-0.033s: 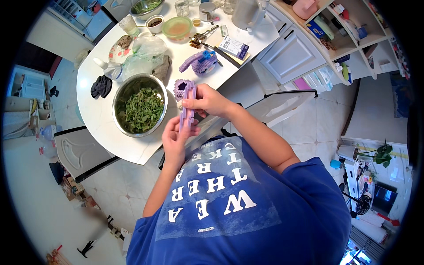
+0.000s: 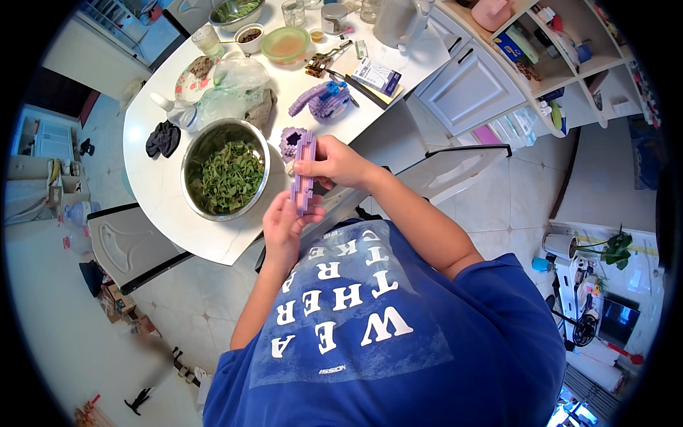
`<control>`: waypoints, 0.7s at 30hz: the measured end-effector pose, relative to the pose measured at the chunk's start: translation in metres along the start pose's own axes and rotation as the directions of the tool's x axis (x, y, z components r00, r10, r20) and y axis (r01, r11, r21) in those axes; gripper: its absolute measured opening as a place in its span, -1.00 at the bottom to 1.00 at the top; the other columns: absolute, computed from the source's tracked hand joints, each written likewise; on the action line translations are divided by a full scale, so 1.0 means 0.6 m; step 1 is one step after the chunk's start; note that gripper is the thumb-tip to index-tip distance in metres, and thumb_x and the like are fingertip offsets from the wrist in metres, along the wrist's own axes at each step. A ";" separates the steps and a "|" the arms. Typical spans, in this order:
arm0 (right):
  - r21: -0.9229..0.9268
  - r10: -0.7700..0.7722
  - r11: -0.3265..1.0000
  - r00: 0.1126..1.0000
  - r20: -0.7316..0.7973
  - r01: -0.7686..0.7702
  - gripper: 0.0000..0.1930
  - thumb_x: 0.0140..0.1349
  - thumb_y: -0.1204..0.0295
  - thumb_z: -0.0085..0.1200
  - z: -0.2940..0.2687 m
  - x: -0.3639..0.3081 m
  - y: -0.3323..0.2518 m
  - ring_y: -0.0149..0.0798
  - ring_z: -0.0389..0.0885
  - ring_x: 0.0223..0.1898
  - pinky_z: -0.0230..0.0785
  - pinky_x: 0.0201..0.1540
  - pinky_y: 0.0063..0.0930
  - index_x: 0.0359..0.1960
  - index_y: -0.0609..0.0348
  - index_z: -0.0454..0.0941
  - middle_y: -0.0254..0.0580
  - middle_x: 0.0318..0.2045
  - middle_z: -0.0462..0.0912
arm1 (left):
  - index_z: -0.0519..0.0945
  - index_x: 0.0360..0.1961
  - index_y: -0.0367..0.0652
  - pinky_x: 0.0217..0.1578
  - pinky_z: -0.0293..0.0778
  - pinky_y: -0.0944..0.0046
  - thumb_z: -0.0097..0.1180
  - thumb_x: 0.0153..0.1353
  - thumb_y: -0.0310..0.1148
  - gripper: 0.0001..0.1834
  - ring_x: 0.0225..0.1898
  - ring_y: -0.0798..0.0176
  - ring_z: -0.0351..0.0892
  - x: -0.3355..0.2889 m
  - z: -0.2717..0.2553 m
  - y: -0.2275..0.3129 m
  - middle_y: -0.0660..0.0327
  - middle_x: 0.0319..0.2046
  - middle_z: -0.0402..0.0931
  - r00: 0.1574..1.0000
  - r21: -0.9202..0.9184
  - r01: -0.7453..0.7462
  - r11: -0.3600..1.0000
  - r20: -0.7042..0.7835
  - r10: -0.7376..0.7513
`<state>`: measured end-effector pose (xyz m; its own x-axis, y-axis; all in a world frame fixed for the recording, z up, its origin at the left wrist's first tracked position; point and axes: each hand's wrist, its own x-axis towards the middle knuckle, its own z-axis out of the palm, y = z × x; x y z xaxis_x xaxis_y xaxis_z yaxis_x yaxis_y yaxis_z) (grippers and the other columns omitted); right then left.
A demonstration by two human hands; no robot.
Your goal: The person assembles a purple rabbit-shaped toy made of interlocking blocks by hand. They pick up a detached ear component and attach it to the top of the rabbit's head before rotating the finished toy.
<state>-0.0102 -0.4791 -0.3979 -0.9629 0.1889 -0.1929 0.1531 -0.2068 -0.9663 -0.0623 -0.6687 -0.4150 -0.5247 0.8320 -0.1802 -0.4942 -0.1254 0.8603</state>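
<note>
My right hand [image 2: 334, 164] grips the upper part of a long purple and pink building-block piece [image 2: 304, 178], thumb across its face. At the lower end, my left hand [image 2: 286, 226] has its fingers curled around the piece, the thumb to its left side. Just beyond it on the table's edge sits a small hollow lilac block-built part [image 2: 290, 141], partly covered by the held piece. Farther back rests a rounded purple block model [image 2: 326, 103] with blue blocks on top.
Left of my hands, a steel bowl of leafy greens [image 2: 226, 171] stands on the white table [image 2: 160, 192]. Around it are a dark cloth bundle [image 2: 163, 139], a plastic bag [image 2: 228, 96], a green-lidded dish [image 2: 285, 44], a small box [image 2: 376, 76] and a grey pitcher [image 2: 398, 25].
My left thumb has come off the face of the block piece and shifted left, baring more of its lower end. My right hand has barely moved.
</note>
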 end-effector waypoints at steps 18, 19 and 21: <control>0.067 -0.037 0.997 0.999 0.006 0.037 -0.74 0.21 0.24 0.23 0.031 -0.002 0.020 -0.58 0.48 -0.59 0.32 -0.59 -0.66 -0.40 0.17 0.51 -0.38 -0.54 0.56 | 0.39 -0.03 -0.33 -0.51 0.39 0.41 -0.27 0.45 -0.08 -0.54 -0.44 0.26 0.43 0.025 0.000 0.012 0.03 -0.32 0.45 0.939 -0.637 0.334 0.694 0.161 -0.304; 0.062 -0.063 0.996 0.998 -0.003 0.063 -0.74 0.22 0.23 0.23 0.031 -0.001 0.026 -0.58 0.48 -0.59 0.32 -0.59 -0.66 -0.39 0.16 0.51 -0.38 -0.54 0.56 | 0.39 -0.04 -0.33 -0.53 0.38 0.42 -0.26 0.45 -0.09 -0.55 -0.45 0.27 0.42 0.025 0.000 0.012 0.04 -0.34 0.44 0.935 -0.648 0.345 0.679 0.175 -0.308; 0.085 -0.033 0.996 0.999 0.004 0.032 -0.74 0.23 0.23 0.21 0.033 -0.002 0.028 -0.57 0.48 -0.59 0.32 -0.58 -0.66 -0.38 0.16 0.50 -0.38 -0.54 0.55 | 0.39 -0.06 -0.31 -0.61 0.30 0.46 -0.25 0.44 -0.11 -0.58 -0.50 0.33 0.37 0.025 -0.006 0.010 0.06 -0.37 0.42 0.918 -0.653 0.381 0.654 0.182 -0.353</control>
<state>-0.0107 -0.5018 -0.4108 -0.9682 0.1917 -0.1605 0.1024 -0.2818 -0.9540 -0.0757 -0.6590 -0.4142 -0.1810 0.9060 -0.3825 -0.9761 -0.1178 0.1827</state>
